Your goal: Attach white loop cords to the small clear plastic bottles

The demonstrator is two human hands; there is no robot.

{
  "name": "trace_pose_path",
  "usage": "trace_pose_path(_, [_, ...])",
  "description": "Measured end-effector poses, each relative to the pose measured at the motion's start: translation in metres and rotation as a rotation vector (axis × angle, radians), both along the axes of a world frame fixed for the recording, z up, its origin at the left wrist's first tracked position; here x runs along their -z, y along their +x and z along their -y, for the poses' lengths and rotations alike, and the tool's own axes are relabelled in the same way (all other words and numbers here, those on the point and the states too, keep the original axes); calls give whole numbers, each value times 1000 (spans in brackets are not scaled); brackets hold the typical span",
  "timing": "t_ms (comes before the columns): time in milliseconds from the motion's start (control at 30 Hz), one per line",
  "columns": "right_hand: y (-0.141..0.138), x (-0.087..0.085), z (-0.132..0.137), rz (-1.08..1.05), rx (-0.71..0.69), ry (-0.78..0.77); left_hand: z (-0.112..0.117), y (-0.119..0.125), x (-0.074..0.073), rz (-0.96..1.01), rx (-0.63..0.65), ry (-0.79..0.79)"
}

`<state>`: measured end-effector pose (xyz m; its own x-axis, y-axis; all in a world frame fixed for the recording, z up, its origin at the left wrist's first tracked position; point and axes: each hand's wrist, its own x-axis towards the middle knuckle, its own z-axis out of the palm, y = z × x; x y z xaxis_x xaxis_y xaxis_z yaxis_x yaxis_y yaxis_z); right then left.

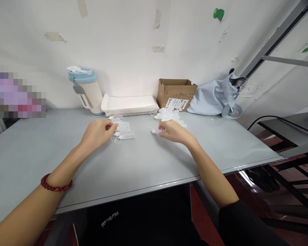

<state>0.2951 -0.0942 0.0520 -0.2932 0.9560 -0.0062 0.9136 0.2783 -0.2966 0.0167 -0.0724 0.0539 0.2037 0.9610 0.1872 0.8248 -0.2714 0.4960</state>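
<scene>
My right hand [172,131] pinches a small translucent white tube with a thin cord [157,131], its tip pointing left just above the table. Right behind that hand lies a loose pile of similar white corded pieces [166,114]. My left hand [99,133] has thumb and forefinger closed together at the left group; whatever is between them is too small to make out. That group is a short column of translucent corded pieces [123,127], tubes pointing right and cord loops to the left. The nearest piece [127,136] lies apart from my fingers.
Along the wall stand a cream tumbler with a blue lid [88,92], a stack of white trays or sheets [130,105], an open cardboard box [176,94] and a light blue cloth bag [210,97]. The grey table's [133,171] front edge runs below my forearms.
</scene>
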Motion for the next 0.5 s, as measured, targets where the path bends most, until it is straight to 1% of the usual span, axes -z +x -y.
trace_pose_path(100, [-2,-4,2,-210,-29,-5,3,5,2,-7,-5,1])
trace_pose_path(133, [-3,-6,3,-284,-39,-15,3,6,3,22,12,-19])
trace_pose_path(267, [-8,-11,9,-536,-100,-69,8,8,0,228,157,-185])
trace_pose_path(367, [-9,-12,10,-630,-119,-111,12,9,-3,304,244,-275])
trace_pose_path(500, [-8,-12,10,-682,-131,-165,14,10,-5,357,290,-307])
